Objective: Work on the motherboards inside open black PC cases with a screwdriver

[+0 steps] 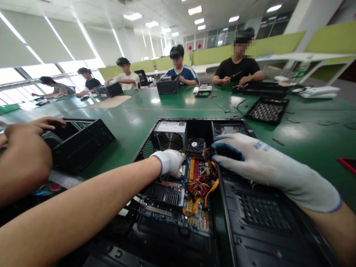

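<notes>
Your open computer case point(198, 129) sits lower ctr of the frame on the green table point(133, 115), board point(194, 222) facing up. Your gloved L hand point(174, 163) is down on the board just L of frame ctr, below the power supply point(169, 135) & near the small fan point(195, 145); fingers curl downward, tips hidden, so can't tell if they're pinching anything. Your gloved R hand point(236, 150), R of ctr, is spread w/ thumb & fingers apart, resting over the case's upper R part, nothing visible btwn them. Case prob. heavy & stiff, esp. at the power supply end; best lifted by the metal frame w/ both hands, watching for sharp edges. Board's prob. fragile & a bit flexy: hold by its edges, not the chips. Wires point(198, 185) & orange cable point(211, 191) look soft, easy to snag; grip at the plugs, don't yank the strands. Far L, a co-worker's bare hand point(50, 122) is at another case point(86, 144).
</notes>
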